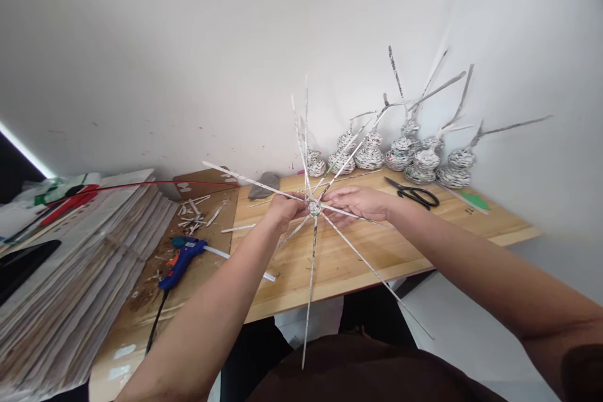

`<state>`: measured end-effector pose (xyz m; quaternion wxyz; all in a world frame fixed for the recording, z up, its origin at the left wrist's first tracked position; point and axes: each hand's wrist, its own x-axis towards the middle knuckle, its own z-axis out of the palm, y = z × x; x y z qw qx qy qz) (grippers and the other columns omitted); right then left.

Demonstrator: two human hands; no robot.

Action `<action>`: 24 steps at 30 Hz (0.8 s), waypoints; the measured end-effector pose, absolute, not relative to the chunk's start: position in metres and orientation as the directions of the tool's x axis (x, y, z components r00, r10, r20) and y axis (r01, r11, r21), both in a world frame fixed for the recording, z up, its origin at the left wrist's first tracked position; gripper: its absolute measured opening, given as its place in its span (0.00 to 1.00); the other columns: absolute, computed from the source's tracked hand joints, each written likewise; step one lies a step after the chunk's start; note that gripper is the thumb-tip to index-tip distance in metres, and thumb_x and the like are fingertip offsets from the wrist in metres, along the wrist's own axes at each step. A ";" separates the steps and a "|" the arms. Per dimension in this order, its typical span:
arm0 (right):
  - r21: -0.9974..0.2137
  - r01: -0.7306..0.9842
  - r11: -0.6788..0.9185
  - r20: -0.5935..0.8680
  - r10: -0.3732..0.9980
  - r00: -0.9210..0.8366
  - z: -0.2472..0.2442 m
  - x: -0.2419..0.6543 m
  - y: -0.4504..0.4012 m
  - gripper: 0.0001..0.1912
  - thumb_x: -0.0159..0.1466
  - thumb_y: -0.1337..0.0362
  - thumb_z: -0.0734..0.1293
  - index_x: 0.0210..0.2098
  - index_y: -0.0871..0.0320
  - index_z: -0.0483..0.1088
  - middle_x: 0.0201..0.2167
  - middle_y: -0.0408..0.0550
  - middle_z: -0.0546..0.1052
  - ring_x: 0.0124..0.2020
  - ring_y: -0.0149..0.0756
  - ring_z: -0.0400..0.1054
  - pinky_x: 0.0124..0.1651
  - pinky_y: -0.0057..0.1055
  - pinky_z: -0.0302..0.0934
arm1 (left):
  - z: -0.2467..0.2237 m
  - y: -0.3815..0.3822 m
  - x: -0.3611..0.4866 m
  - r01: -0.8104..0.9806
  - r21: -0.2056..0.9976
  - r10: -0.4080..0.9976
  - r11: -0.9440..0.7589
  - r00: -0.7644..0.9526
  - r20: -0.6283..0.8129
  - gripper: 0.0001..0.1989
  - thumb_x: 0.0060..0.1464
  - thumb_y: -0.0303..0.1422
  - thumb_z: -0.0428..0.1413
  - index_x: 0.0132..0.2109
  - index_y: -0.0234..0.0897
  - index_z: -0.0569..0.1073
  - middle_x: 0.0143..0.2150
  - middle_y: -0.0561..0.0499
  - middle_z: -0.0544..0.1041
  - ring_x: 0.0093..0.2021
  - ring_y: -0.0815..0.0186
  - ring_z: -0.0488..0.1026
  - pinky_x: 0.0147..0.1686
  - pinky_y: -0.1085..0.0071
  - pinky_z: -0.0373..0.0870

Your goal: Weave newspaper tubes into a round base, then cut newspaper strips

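Above the wooden table, both hands hold a small woven paper centre (315,206) from which several thin rolled-paper spokes (313,264) stick out in all directions. My left hand (287,208) grips the left side of the centre, its fingers pressed together around the spokes. On the right side, my right hand (355,201) pinches a spoke close to the centre, fingers bent. One spoke hangs down toward the lap, and others rise in front of the wall. The fingertips are partly hidden behind the spokes.
Several woven gourd shapes (370,154) line the wall at the back right. Black scissors (414,191) lie before them. At left are a blue glue gun (181,262), paper scraps (193,217) and a tall newspaper stack (89,264). A grey stone-like object (264,186) rests near the wall.
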<state>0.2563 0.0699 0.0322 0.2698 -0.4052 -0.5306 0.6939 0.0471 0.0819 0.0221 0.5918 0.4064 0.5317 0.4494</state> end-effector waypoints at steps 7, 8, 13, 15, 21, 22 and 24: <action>-0.788 0.464 0.405 0.438 0.898 -0.041 0.058 0.283 0.041 0.19 0.64 0.47 0.66 0.34 0.57 0.78 0.35 0.54 0.81 0.40 0.46 0.76 0.44 0.39 0.68 | 0.029 0.086 0.040 -0.176 0.951 0.963 0.256 -0.036 -0.266 0.10 0.43 0.12 0.60 0.28 0.29 0.73 0.27 0.47 0.79 0.26 0.69 0.77 0.28 0.76 0.77; -0.762 0.463 0.453 0.495 0.868 -0.035 0.059 0.282 0.034 0.21 0.66 0.47 0.63 0.35 0.57 0.77 0.33 0.54 0.81 0.36 0.44 0.75 0.42 0.38 0.68 | 0.030 0.087 0.040 -0.183 0.949 0.963 0.255 -0.041 -0.267 0.10 0.43 0.12 0.60 0.28 0.30 0.73 0.27 0.47 0.79 0.26 0.69 0.77 0.28 0.77 0.77; -0.923 0.333 0.193 0.048 0.916 -0.398 0.034 0.270 0.024 0.22 0.64 0.44 0.64 0.40 0.58 0.72 0.25 0.48 0.78 0.22 0.36 0.72 0.25 0.29 0.64 | 0.036 0.092 0.037 -0.222 0.943 0.964 0.246 -0.041 -0.262 0.10 0.43 0.12 0.60 0.27 0.29 0.73 0.27 0.47 0.78 0.26 0.69 0.77 0.28 0.77 0.77; -0.961 0.277 -0.024 -0.145 0.894 -0.425 0.016 0.261 0.035 0.25 0.62 0.42 0.65 0.40 0.59 0.73 0.30 0.53 0.80 0.24 0.38 0.74 0.21 0.27 0.60 | 0.039 0.093 0.038 -0.232 0.939 0.965 0.254 -0.009 -0.263 0.10 0.43 0.11 0.60 0.27 0.29 0.74 0.27 0.47 0.78 0.26 0.69 0.77 0.27 0.78 0.77; -0.940 -0.309 -0.145 -0.055 0.957 -0.284 -0.009 0.212 0.068 0.21 0.54 0.46 0.74 0.36 0.55 0.74 0.31 0.45 0.78 0.25 0.30 0.70 0.24 0.24 0.59 | 0.041 0.088 0.051 -0.206 0.941 0.963 0.270 0.047 -0.266 0.10 0.42 0.12 0.61 0.26 0.29 0.74 0.26 0.48 0.78 0.26 0.70 0.76 0.28 0.78 0.77; -0.932 -0.343 -0.117 -0.043 0.976 -0.214 -0.009 0.204 0.072 0.21 0.51 0.47 0.75 0.33 0.56 0.73 0.27 0.43 0.76 0.23 0.28 0.67 0.23 0.24 0.57 | 0.039 0.087 0.054 -0.186 0.945 0.964 0.268 0.057 -0.262 0.10 0.41 0.12 0.62 0.26 0.29 0.75 0.25 0.48 0.77 0.25 0.70 0.76 0.28 0.77 0.77; -0.917 -0.394 -0.067 -0.044 0.997 -0.067 -0.011 0.193 0.077 0.22 0.46 0.48 0.78 0.29 0.57 0.71 0.21 0.40 0.72 0.21 0.27 0.62 0.20 0.23 0.53 | 0.033 0.086 0.058 -0.154 0.953 0.965 0.261 0.066 -0.254 0.09 0.41 0.13 0.62 0.26 0.29 0.75 0.25 0.48 0.77 0.25 0.69 0.76 0.28 0.77 0.77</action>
